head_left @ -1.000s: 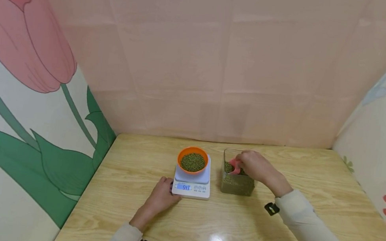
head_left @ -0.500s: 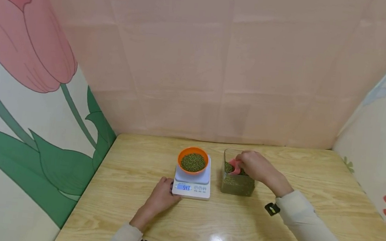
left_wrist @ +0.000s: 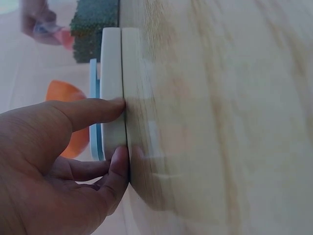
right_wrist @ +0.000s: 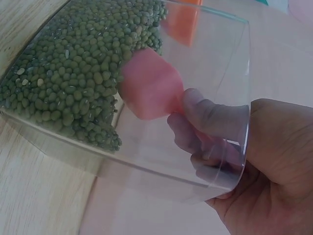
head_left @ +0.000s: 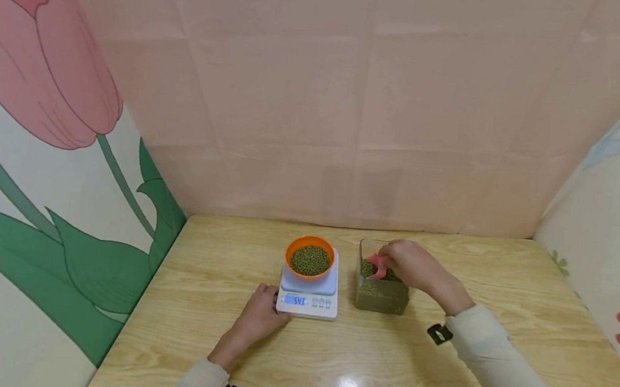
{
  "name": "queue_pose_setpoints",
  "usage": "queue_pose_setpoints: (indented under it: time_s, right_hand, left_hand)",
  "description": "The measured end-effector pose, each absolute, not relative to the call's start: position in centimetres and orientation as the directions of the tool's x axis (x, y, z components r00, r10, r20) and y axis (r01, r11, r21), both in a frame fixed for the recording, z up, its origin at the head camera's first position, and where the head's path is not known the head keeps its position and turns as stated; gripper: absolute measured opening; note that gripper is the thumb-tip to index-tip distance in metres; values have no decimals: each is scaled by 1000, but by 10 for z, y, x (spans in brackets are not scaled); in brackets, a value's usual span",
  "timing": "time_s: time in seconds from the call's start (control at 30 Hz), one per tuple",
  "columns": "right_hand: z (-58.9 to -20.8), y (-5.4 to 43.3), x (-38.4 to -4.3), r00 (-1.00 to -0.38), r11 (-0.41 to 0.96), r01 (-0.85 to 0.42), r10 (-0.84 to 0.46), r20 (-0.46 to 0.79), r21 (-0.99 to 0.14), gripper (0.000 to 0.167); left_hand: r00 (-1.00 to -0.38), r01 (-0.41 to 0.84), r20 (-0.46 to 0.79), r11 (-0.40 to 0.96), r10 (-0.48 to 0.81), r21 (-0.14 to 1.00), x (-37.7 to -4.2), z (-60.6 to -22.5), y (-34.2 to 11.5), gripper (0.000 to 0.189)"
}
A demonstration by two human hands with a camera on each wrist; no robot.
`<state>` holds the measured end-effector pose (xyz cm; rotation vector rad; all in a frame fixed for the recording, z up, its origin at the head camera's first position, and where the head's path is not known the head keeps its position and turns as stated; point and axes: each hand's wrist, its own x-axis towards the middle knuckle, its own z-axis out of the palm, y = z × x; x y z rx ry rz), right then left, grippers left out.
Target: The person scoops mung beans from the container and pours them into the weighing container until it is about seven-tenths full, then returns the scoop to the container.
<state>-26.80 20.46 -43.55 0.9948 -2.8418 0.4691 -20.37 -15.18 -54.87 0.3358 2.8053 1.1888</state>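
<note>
A white kitchen scale [head_left: 307, 305] lies on the table, its lit display reading what looks like 543. On its platform stands an orange bowl [head_left: 289, 252] of green mung beans [head_left: 310, 260]. My left hand [head_left: 260, 314] grips the scale's near left corner, thumb along the front edge and fingers curled at the side, plainer in the left wrist view [left_wrist: 63, 161]. To the right stands a clear square container [head_left: 380, 302] partly filled with mung beans [right_wrist: 73, 63]. My right hand [head_left: 413, 266] reaches into it, pinching the handle of a pink scoop [right_wrist: 149, 83]. The scoop's front edge meets the beans.
The wooden table [head_left: 211, 252] runs back to a pink covered wall [head_left: 272, 119]. Side walls with flower pictures stand left and right. A narrow gap of table lies between scale and container.
Hardly anything differs. My right hand and forearm have shifted very slightly, with the scoop still at the beans. The left hand, scale and its reading stay as they were.
</note>
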Motion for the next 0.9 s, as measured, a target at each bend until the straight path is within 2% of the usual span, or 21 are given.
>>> queue_pose_setpoints:
  time_s: [0.23, 0.9]
  right_hand:
    - [-433, 209, -267, -793, 738, -608, -586, 168, -292, 15]
    - [-433, 221, -261, -797, 720, -604, -558, 233, -341, 17]
  left_hand:
    - [-972, 177, 19, 677, 234, 715, -203, -548, -152, 46]
    - [-974, 159, 5, 670, 226, 725, -201, -547, -151, 48]
